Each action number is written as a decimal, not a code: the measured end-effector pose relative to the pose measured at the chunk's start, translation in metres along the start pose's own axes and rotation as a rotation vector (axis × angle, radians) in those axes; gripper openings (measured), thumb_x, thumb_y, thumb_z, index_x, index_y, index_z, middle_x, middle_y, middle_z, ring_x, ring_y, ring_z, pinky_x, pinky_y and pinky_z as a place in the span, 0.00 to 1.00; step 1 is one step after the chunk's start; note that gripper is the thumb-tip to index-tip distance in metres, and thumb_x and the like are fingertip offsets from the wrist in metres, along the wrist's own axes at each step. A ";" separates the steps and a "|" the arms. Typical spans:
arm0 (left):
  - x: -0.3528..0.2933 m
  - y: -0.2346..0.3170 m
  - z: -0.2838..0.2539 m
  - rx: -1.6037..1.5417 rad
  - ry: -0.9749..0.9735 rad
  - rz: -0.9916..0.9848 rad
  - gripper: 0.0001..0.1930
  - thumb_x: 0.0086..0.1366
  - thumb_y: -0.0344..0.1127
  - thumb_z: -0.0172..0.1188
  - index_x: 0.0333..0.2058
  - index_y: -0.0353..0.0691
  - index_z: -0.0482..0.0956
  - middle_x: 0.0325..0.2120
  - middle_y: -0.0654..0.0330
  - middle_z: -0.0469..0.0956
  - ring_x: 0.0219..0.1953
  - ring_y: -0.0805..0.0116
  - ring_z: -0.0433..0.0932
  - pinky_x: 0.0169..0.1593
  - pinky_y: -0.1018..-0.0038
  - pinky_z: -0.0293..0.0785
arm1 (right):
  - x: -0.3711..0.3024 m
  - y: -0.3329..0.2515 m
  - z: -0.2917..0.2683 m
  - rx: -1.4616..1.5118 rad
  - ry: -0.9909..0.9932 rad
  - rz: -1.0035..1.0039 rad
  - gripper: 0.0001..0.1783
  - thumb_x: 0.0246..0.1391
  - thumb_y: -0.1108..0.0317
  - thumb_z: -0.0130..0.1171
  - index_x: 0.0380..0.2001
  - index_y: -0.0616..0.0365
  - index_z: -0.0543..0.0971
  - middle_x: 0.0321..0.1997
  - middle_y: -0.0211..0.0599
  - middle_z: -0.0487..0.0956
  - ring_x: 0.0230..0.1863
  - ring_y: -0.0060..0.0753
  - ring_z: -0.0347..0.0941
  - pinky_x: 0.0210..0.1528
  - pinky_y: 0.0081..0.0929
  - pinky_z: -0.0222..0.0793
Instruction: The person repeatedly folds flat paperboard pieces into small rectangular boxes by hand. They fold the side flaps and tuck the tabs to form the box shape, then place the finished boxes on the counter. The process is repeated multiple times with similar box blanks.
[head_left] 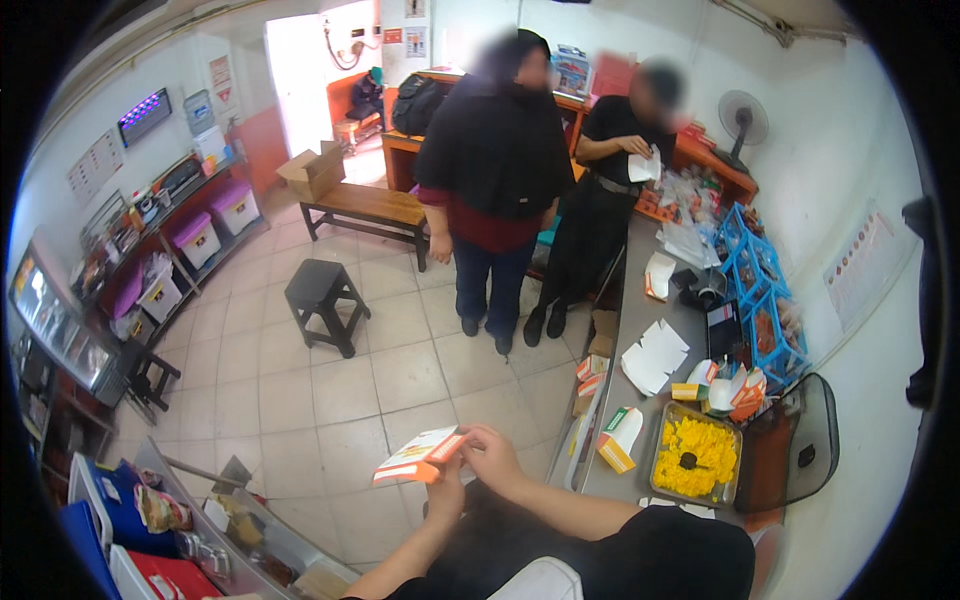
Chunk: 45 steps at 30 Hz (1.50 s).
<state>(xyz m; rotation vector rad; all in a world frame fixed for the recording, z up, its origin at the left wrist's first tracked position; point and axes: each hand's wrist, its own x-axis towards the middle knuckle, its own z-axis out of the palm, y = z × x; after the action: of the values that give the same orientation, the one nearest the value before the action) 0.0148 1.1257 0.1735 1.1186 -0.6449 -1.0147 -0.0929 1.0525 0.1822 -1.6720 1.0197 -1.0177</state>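
In front of my body I hold a small orange and white paper food carton (418, 455) in both hands. My left hand (446, 490) grips it from below at its near right end. My right hand (488, 460) closes on the right edge, with the fingertips at the carton's corner. Folded cartons stand on the counter to my right, among them a green, white and yellow food box (621, 440). Beside it is a metal tray of yellow food (697, 440) with a dark piece in the middle. A flat white carton blank (654, 357) lies farther along.
A tinted lid (800, 440) leans by the tray, near blue baskets (765, 290). Two people stand ahead; one (500, 150) is by the counter and another (610, 170) holds white paper. A black stool (325, 300) and wooden bench (365, 207) stand on the tiled floor.
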 end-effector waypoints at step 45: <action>0.252 0.076 0.206 0.511 -0.600 -0.051 0.06 0.77 0.33 0.60 0.42 0.37 0.78 0.31 0.72 0.75 0.33 0.83 0.68 0.38 0.82 0.64 | 0.207 0.007 -0.256 -0.440 -0.051 -0.292 0.10 0.64 0.66 0.62 0.46 0.53 0.87 0.40 0.41 0.87 0.40 0.51 0.82 0.45 0.43 0.75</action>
<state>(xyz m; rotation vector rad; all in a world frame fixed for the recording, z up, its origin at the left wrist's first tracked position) -0.0269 0.8190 0.2995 1.2714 -1.4217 -1.2806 -0.2651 0.7893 0.2792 -2.2473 1.0364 -0.9739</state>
